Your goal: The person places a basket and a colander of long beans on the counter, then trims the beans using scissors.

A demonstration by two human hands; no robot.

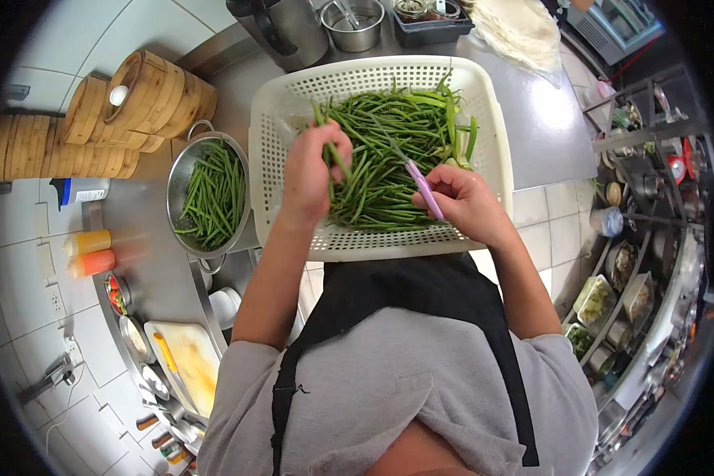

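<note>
**Green beans point(373, 198) in a white basket point(496, 159), both hands over them**

The left hand point(309, 163) is held above the left part of the basket, with the forearm coming from the near side and the fingers curled inward. Its grip is closed on green pieces point(316, 113), which look like beans; their exact number cannot be told, because the hand is a little blurred. The right hand point(470, 202) is placed at the right near part of the basket, with the elbow bent outward. Its grip is closed on the purple handle of a knife point(426, 193), and the thin grey blade is pointed to the far left, over the beans.

The basket is wide, with rounded corners and many small holes in its walls. A loose heap of long beans is contained in it, and broader, paler green pieces point(452, 119) are seen at its far right. Just at the left, a round metal colander point(172, 198) with loop handles is placed on the bench point(543, 143), and green beans are also held in it.

The beans are thin, smooth and slightly curved. The bench is of shiny metal, and the light is reflected on its right part. At the far left, round bamboo steamers point(163, 99) are stacked, with woody bands around them.
</note>
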